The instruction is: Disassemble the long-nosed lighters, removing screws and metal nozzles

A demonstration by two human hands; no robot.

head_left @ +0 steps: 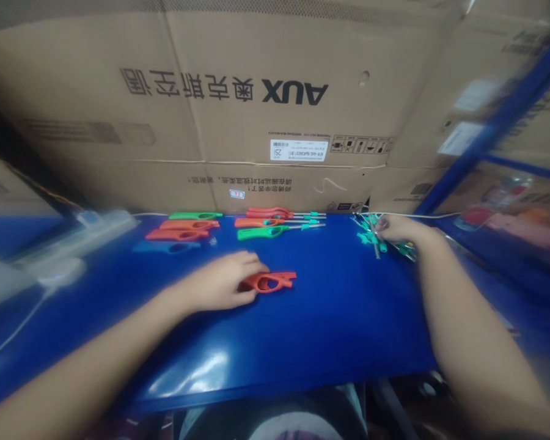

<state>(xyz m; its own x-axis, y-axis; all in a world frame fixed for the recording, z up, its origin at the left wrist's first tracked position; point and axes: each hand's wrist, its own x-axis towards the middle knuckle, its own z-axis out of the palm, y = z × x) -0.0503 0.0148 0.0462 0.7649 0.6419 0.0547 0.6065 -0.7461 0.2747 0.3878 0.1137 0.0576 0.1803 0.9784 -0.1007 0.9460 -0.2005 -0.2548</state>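
Note:
My left hand (231,281) is closed around the rear of a red lighter handle (279,282), low over the blue table. Its trigger hole and open front end point right. At the right, my right hand (396,229) has its fingers closed in a pile of metal lighter tubes with green parts (374,235), pinching at one; blur hides the exact grip. Near the back stand out several lighters with tubes fitted, among them a green lighter (259,233) and a red lighter (268,212). Further left lie handles without tubes: green (195,216), orange-red (183,233) and blue (167,247).
A large cardboard sheet (256,122) with upside-down print walls off the back of the blue table (330,318). A white power strip (96,235) and a cable occupy the left. At the right are a blue frame bar (499,116) and a clear bottle (495,201).

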